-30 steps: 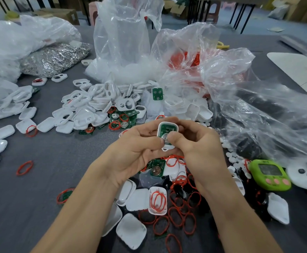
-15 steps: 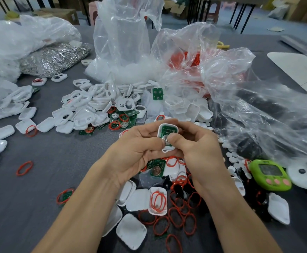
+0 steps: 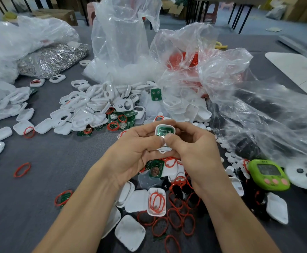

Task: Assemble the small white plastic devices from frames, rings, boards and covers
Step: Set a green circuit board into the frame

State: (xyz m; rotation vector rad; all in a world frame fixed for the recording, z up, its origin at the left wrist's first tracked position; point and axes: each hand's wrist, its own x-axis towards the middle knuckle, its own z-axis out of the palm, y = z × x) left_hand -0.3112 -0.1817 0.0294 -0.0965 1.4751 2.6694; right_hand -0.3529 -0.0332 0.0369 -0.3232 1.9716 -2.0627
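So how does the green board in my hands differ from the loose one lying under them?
The held board sits inside a white frame, pinched by the left hand and right hand; the loose board lies bare on the pile. The loose board's round battery shows fully; thumbs cover the held board's lower part. Both are green.

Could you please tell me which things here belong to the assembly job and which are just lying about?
Job: half-built device, pinched by left hand and right hand; white frames; green boards; red rings; white covers.
Lying about: green timer; white gadget with buttons; cardboard boxes.
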